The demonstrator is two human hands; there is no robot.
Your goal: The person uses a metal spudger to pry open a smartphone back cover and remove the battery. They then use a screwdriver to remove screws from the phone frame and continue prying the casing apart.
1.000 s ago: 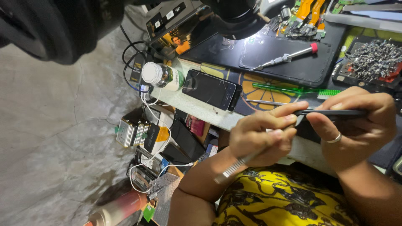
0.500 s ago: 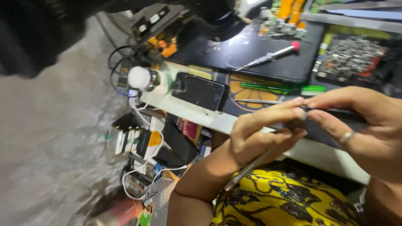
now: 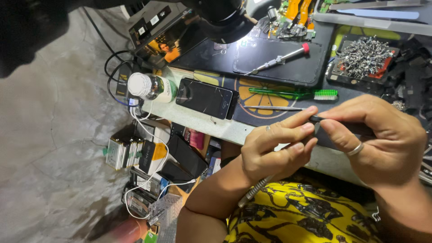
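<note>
1. Presently, both hands meet over the near edge of the workbench (image 3: 198, 118). The left hand (image 3: 274, 150) is closed around a slim metal tool (image 3: 254, 191) whose knurled handle runs out below the palm toward the yellow patterned garment (image 3: 306, 213); its forefinger lies stretched along the top edge of a dark phone (image 3: 335, 132).
2. The right hand (image 3: 378, 139), a ring on one finger, pinches that dark phone edge-on between thumb and fingers, holding it clear of the bench.
3. Judgement: the step in hand is work along the phone's edge or seam. The tool's tip is hidden behind the fingers, so contact cannot be confirmed.
4. Judgement: the next move calls for a firm right-hand pinch and light, controlled pressure from the left, as the tip could slip along the thin edge.
5. Lying apart on the bench: a second phone with cracked glass (image 3: 207, 98), a white-capped bottle (image 3: 150, 87) just beside it, a green toothbrush (image 3: 292, 93), a red-capped screwdriver (image 3: 279, 58) on a dark mat (image 3: 310, 72), and a tray of loose screws (image 3: 364, 56).
</note>
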